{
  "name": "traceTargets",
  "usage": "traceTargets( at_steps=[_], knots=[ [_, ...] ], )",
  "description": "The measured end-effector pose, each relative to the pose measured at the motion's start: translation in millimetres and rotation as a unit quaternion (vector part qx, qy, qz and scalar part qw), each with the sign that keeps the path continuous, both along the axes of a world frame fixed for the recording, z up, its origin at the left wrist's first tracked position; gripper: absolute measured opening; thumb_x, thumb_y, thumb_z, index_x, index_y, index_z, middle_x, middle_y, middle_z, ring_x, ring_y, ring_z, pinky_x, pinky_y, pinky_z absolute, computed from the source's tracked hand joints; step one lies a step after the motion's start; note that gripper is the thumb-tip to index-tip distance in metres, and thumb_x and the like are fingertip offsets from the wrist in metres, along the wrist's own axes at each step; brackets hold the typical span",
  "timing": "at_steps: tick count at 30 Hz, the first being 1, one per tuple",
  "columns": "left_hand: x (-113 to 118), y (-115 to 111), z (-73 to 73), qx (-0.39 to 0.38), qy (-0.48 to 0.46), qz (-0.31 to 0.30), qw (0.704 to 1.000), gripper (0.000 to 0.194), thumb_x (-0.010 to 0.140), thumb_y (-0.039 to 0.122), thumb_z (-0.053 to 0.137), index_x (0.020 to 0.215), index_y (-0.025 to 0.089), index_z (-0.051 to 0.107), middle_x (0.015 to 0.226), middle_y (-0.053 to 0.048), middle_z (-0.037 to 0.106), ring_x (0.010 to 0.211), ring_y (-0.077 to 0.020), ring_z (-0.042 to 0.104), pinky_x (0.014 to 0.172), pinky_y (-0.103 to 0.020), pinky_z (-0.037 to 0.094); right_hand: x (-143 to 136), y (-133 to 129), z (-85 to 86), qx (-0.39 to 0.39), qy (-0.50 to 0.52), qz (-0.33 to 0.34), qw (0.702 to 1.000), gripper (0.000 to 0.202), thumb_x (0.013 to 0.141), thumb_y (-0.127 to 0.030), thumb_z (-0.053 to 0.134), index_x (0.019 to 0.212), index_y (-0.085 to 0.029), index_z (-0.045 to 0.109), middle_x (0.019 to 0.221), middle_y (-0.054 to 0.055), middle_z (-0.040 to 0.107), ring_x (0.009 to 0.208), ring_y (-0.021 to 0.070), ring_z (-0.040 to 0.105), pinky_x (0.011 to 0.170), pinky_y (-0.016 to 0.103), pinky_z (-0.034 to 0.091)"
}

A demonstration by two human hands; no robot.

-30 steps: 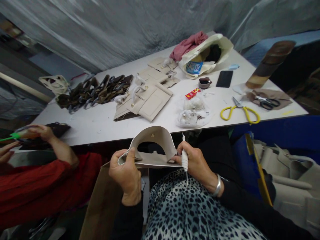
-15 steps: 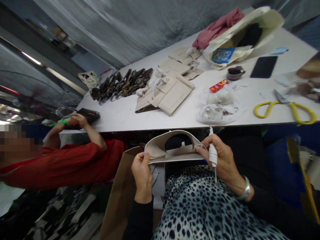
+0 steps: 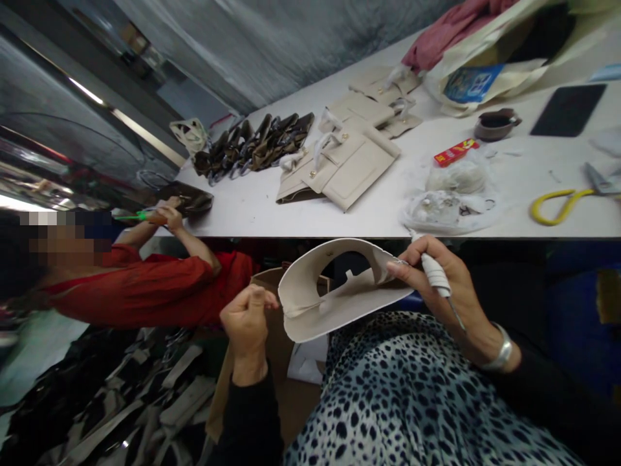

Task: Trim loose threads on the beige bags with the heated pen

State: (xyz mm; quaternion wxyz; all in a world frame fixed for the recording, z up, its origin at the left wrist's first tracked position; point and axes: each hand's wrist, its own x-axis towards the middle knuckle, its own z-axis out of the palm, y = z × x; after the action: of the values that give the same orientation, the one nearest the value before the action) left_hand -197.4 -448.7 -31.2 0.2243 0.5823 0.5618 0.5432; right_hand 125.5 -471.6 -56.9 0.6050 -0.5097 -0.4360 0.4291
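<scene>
My right hand pinches the right end of a beige bag piece, a bent, stiff shell with a large rounded cut-out. The same hand also holds an awl, its handle wrapped in white and its thin metal shank pointing down toward the wrist. Just left of the piece is my left hand, its fingers curled and pressed together, apart from the beige edge. Whatever may be in those fingers is too small to make out. The piece hangs above my lap, in front of the table edge.
On the white table lie beige handbags, dark handbags, a plastic bag of small parts, a red box, yellow-handled scissors and a black tablet. At left a co-worker in red handles a dark bag.
My left hand has come off the beige piece and moved left, its fingers curling. The piece has opened wider and tilted, still in my right hand. The view has shifted rightward.
</scene>
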Motion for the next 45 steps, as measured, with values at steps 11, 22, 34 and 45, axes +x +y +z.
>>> traceTargets(
  at_steps=[11, 22, 34, 45],
  knots=[
    [78.7, 112.0, 36.8, -0.17, 0.045, -0.501, 0.848, 0.053, 0.086, 0.059, 0.079, 0.122, 0.019, 0.078, 0.132, -0.016, 0.072, 0.111, -0.0285, 0.073, 0.101, -0.043, 0.057, -15.1, 11.2, -14.3, -0.021, 0.067, 0.071, 0.995, 0.04, 0.084, -0.048, 0.085, 0.082, -0.024, 0.053, 0.073, -0.004, 0.059, 0.064, 0.0132, 0.051, 0.06, 0.025, 0.041],
    [170.6, 102.9, -4.5, -0.307, 0.133, -0.458, 0.823, 0.031, 0.068, 0.026, 0.088, 0.098, 0.021, 0.085, 0.098, -0.006, 0.082, 0.097, -0.0281, 0.074, 0.09, -0.036, 0.056, -0.7, 15.8, -40.1, -0.021, -0.03, -0.034, 0.999, 0.031, 0.093, -0.049, 0.075, 0.087, -0.024, 0.058, 0.066, -0.007, 0.05, 0.058, 0.0125, 0.043, 0.052, 0.025, 0.034],
    [185.5, 120.5, -23.6, -0.389, 0.063, -0.425, 0.815, 0.022, 0.071, 0.026, 0.085, 0.092, 0.022, 0.088, 0.087, -0.009, 0.082, 0.078, -0.0243, 0.074, 0.074, -0.033, 0.057, 35.8, 21.5, -49.8, -0.001, -0.051, -0.096, 0.994, 0.021, 0.108, -0.044, 0.058, 0.12, -0.026, 0.063, 0.097, 0.002, 0.078, 0.081, 0.0178, 0.072, 0.076, 0.03, 0.057],
    [204.0, 122.5, -36.6, -0.341, 0.052, -0.395, 0.851, 0.009, 0.072, 0.031, 0.084, 0.072, 0.022, 0.083, 0.075, -0.007, 0.079, 0.074, -0.0245, 0.072, 0.073, -0.035, 0.054, 112.5, 31.7, -58.6, -0.054, -0.213, -0.249, 0.943, 0.025, 0.104, -0.045, 0.064, 0.114, -0.023, 0.073, 0.086, 0.001, 0.069, 0.073, 0.0178, 0.064, 0.071, 0.033, 0.053]
  ],
)
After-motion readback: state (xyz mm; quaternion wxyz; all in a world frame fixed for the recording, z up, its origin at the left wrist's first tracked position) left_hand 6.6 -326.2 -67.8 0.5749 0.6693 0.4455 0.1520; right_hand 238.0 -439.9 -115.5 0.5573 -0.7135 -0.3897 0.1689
